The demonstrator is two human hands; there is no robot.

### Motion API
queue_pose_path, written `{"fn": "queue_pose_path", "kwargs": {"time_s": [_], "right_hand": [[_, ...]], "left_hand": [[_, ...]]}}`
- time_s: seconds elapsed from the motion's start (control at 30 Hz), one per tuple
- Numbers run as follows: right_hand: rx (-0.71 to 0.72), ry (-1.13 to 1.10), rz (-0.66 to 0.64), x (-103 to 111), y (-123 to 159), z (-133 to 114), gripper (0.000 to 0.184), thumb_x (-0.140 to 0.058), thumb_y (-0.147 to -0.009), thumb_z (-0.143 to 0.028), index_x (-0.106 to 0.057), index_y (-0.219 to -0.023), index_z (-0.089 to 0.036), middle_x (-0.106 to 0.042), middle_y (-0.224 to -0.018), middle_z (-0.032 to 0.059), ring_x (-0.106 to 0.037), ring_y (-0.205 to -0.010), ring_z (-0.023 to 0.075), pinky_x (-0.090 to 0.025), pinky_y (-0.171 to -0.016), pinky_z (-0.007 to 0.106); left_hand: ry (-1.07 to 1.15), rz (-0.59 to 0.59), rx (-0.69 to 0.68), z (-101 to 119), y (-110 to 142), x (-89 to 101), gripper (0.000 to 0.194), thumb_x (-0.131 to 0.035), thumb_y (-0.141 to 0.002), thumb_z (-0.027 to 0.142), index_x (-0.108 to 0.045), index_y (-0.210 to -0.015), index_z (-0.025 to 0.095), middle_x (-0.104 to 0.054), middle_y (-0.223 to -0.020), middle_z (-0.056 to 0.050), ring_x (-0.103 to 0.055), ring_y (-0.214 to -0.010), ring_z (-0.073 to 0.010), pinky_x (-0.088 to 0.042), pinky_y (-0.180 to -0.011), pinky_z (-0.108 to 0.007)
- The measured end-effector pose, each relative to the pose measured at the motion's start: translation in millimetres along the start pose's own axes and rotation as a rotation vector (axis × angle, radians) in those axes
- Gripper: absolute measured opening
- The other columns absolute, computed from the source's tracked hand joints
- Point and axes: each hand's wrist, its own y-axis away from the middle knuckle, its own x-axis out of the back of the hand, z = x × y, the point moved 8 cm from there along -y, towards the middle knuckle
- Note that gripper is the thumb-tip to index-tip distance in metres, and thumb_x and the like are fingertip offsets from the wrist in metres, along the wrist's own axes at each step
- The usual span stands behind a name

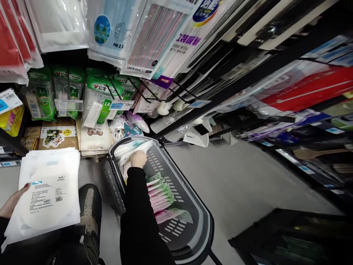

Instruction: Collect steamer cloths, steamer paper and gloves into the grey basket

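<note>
My left hand (13, 202), at the lower left, grips a stack of flat white packets (49, 184). A pale round shape shows through the top packet, which bears "xinfan" print and a barcode. My right hand (138, 159) reaches into a dark grey shopping basket (190, 184) on the floor. Its fingers are curled at the edge of white packets (124, 151) standing at the basket's far end; the fingertips are partly hidden. Further along the basket lies a row of green and pink packets (162, 195), partly covered by my black sleeve.
Behind the basket, a rack holds hanging power strips in green packs (103, 99), mask bags (107, 29) and straw packs (157, 36). Cardboard-backed goods (59, 138) sit on the low shelf. Another shelf (317, 162) runs along the right, across grey floor (220, 176).
</note>
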Motion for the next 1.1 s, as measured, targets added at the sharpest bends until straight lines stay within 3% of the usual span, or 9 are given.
{"fn": "queue_pose_path", "kwargs": {"time_s": [0.17, 0.27, 0.33, 0.4, 0.5, 0.6, 0.77, 0.97, 1.1], "right_hand": [[0.137, -0.088, -0.002, 21.6, 31.3, -11.7, 0.033, -0.036, -0.088, -0.016, -0.059, -0.102, 0.004, -0.062, -0.086, 0.0241, -0.060, -0.080, 0.0251, -0.042, -0.067, 0.035], [0.340, -0.192, 0.020, 22.2, 90.5, -34.1, 0.036, -0.028, -0.092, -0.022, -0.056, -0.111, -0.007, -0.062, -0.097, 0.0184, -0.059, -0.088, 0.0222, -0.040, -0.075, 0.032], [0.491, -0.281, -0.069, 2.1, 140.8, -53.7, 0.026, -0.039, -0.090, -0.028, -0.059, -0.098, -0.013, -0.064, -0.088, 0.0102, -0.060, -0.081, 0.0179, -0.040, -0.073, 0.026], [0.650, -0.425, -0.282, -31.1, 191.3, -75.1, 0.029, -0.053, -0.082, -0.039, -0.056, -0.097, -0.014, -0.063, -0.081, 0.0074, -0.060, -0.074, 0.0190, -0.041, -0.067, 0.026], [0.619, -0.451, -0.533, -82.3, 234.9, -84.5, 0.042, -0.068, -0.067, -0.043, -0.054, -0.095, -0.014, -0.062, -0.080, 0.0070, -0.059, -0.072, 0.0214, -0.038, -0.058, 0.026], [0.523, -0.502, -0.669, -114.3, 245.9, -82.1, 0.030, -0.070, -0.062, -0.033, -0.053, -0.080, -0.016, -0.061, -0.074, 0.0037, -0.056, -0.066, 0.0192, -0.033, -0.054, 0.024], [0.451, -0.765, -0.719, -130.1, 240.3, -77.7, 0.019, -0.063, -0.065, -0.033, -0.053, -0.064, -0.017, -0.059, -0.063, 0.0011, -0.053, -0.059, 0.0159, -0.034, -0.053, 0.023], [0.448, -0.809, -0.710, -127.8, 244.5, -74.3, 0.024, -0.055, -0.071, -0.039, -0.060, -0.070, -0.016, -0.065, -0.068, 0.0059, -0.056, -0.061, 0.0174, -0.038, -0.053, 0.024], [0.407, -0.799, -0.659, -117.8, 251.5, -75.5, 0.026, -0.063, -0.063, -0.040, -0.057, -0.073, -0.017, -0.063, -0.068, 0.0032, -0.053, -0.060, 0.0171, -0.036, -0.053, 0.024]], "left_hand": [[0.008, 0.025, -0.014, 4.5, -2.6, 0.7, 0.088, -0.068, -0.074, 0.024, -0.017, -0.145, 0.012, -0.064, -0.116, -0.018, -0.051, -0.112, -0.0389, -0.042, -0.097, -0.052], [-0.010, -0.017, -0.031, 7.3, -6.4, -3.8, 0.082, -0.065, -0.077, 0.023, -0.020, -0.144, 0.007, -0.063, -0.116, -0.021, -0.051, -0.113, -0.0387, -0.041, -0.098, -0.052], [-0.029, -0.034, -0.045, 8.6, -9.6, -4.6, 0.077, -0.063, -0.079, 0.023, -0.023, -0.143, 0.004, -0.064, -0.115, -0.022, -0.051, -0.114, -0.0382, -0.040, -0.099, -0.051], [-0.057, -0.049, -0.070, 10.3, -13.0, -3.9, 0.073, -0.061, -0.081, 0.023, -0.025, -0.142, 0.003, -0.065, -0.115, -0.022, -0.052, -0.114, -0.0376, -0.040, -0.099, -0.051], [-0.066, -0.079, -0.082, 10.4, -17.6, -0.6, 0.070, -0.059, -0.083, 0.025, -0.027, -0.141, 0.002, -0.066, -0.113, -0.022, -0.053, -0.114, -0.0374, -0.040, -0.099, -0.051], [-0.019, -0.101, -0.053, 8.3, -21.1, 5.9, 0.070, -0.057, -0.084, 0.027, -0.026, -0.141, 0.002, -0.067, -0.112, -0.021, -0.054, -0.113, -0.0364, -0.040, -0.099, -0.050], [0.047, -0.092, -0.059, 8.5, -25.4, 20.5, 0.072, -0.055, -0.084, 0.037, -0.026, -0.142, 0.005, -0.067, -0.113, -0.018, -0.056, -0.112, -0.0340, -0.042, -0.098, -0.045], [0.077, -0.171, -0.083, 8.4, -29.6, 22.7, 0.071, -0.053, -0.085, 0.041, -0.029, -0.141, 0.007, -0.067, -0.114, -0.017, -0.056, -0.113, -0.0322, -0.039, -0.100, -0.042], [0.014, -0.141, -0.151, 12.4, -27.7, 21.2, 0.068, -0.055, -0.085, 0.035, -0.030, -0.141, 0.006, -0.070, -0.110, -0.016, -0.058, -0.110, -0.0316, -0.039, -0.100, -0.041]]}}
